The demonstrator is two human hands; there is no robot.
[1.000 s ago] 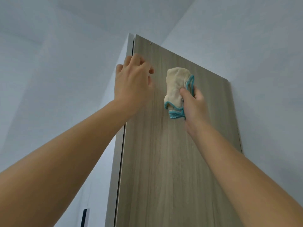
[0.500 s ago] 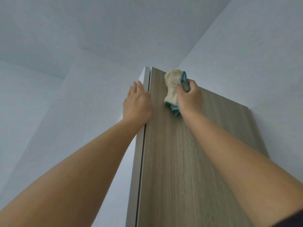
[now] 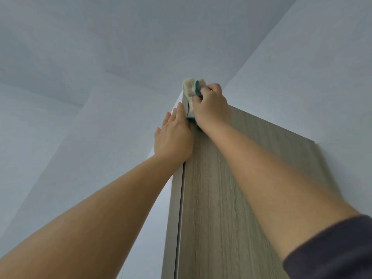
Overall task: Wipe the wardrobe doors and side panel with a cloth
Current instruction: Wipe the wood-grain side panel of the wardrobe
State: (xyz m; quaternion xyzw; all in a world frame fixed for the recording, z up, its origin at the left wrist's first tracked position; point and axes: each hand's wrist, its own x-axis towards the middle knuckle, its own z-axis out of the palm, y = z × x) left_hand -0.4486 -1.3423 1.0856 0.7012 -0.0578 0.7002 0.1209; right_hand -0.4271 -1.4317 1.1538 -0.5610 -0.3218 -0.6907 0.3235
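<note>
A: While the right hand is gripping the cloth with curled fingers, the cloth is sitting at the top front corner of the wood-grain side panel. Part of the wad is sticking up past the top edge, off the surface.

B: Left hand?

A: The left hand is lying flat with its fingers straight, bracing on the front corner strip, just beside the cloth's lower end. It's holding nothing.

B: Risks?

A: Both arms are reaching far overhead, so I'm guessing pressure is running low and the corner is getting a light pass. The cloth is wadded, so the contact patch is looking small, which means missed bands are likely. A snag on the corner could be pulling it out of the grip. The right arm is blurring, so exact contact is hard to call.

B: Containers? Bucket, spray?

A: None are showing. Only the ceiling, a wall and a dark sleeve are sharing the view.
</note>
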